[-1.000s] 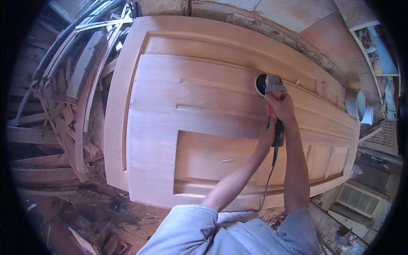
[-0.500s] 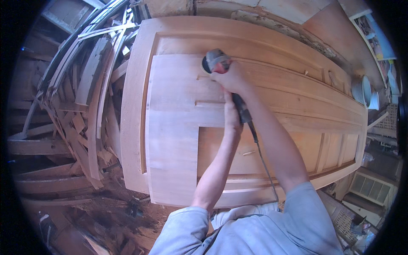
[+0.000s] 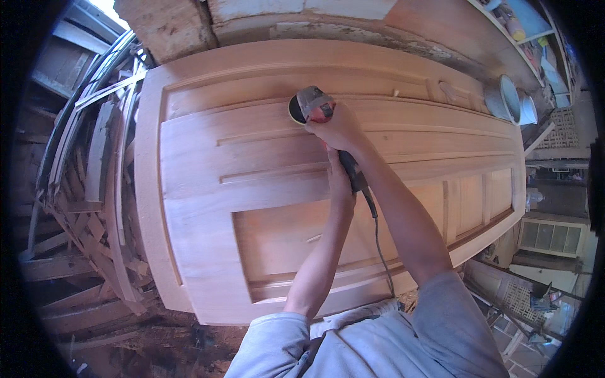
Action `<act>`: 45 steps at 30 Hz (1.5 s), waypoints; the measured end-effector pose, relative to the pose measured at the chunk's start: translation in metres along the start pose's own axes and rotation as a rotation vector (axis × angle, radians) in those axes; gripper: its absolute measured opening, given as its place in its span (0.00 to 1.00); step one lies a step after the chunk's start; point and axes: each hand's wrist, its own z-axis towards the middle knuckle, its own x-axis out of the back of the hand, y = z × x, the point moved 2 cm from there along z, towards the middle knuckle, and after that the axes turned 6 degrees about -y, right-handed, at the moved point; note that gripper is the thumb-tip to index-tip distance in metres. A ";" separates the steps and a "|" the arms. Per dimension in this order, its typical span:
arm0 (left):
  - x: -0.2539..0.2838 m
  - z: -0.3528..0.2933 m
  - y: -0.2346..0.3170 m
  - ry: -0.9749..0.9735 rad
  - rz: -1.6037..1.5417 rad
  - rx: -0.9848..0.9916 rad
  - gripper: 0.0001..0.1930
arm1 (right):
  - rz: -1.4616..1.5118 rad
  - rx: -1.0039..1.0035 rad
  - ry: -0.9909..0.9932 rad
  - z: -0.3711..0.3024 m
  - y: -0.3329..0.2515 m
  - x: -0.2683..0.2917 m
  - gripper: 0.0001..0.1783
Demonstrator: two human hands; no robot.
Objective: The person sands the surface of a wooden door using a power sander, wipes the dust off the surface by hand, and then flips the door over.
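A corded angle grinder with a round sanding disc (image 3: 315,104), red and black with a grey head, is in both my hands over a pale wooden panelled door (image 3: 195,189). My right hand (image 3: 339,129) wraps round the red front part just behind the head. Lower down, my left hand (image 3: 340,173) grips the black rear body. The disc is tilted at the door's far long edge; whether it touches the wood is hard to tell. A black cord (image 3: 380,252) trails from the tool back toward my shirt.
Beneath lies a larger panelled door (image 3: 151,189). Scrap boards (image 3: 101,164) are heaped at the left. A pale bucket (image 3: 503,101) stands at the far right corner, near shelves (image 3: 535,44). A small wood piece (image 3: 314,239) rests in the near panel recess.
The grinder and both hands have moved right along the door's far edge. The whole view has shifted, so the doors appear farther left. Both hands keep their hold.
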 end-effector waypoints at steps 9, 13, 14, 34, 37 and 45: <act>-0.081 0.016 -0.140 0.013 0.083 0.078 0.31 | 0.057 -0.009 0.119 -0.027 0.116 0.119 0.25; -0.101 0.024 -0.188 0.018 0.098 0.048 0.32 | 0.100 -0.092 0.048 -0.038 0.142 0.158 0.25; -0.110 0.026 -0.200 0.019 0.091 0.059 0.31 | 0.068 -0.110 0.051 -0.040 0.153 0.169 0.25; -0.239 0.065 -0.442 -0.090 0.263 0.148 0.27 | 0.095 -0.277 0.253 -0.083 0.390 0.377 0.27; -0.254 0.069 -0.447 -0.062 0.313 0.129 0.28 | 0.078 -0.304 0.251 -0.078 0.400 0.391 0.29; -0.202 0.065 -0.384 -0.009 0.292 0.147 0.34 | 0.018 -0.246 0.190 -0.057 0.330 0.325 0.25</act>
